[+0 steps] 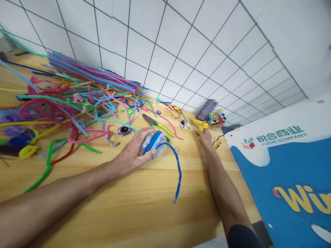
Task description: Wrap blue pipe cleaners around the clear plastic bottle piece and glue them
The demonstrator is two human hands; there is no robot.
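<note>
Gripped in left hand [132, 151]: wrapped ball [156, 140], toward far edge of tabletop [144, 210]; judged light, soft-surfaced, best held by sides, loose blue strand [180, 172] spared. Yellow glue gun [201, 124] clasped in right hand [205, 136], far right corner.

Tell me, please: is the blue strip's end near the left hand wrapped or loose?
Loose: the blue strip curves away from the round piece that the left hand holds.

Blue-white board [281, 163], “悦合商业”, “YUEHE COMPANY”; cropped “Wi…”
</note>
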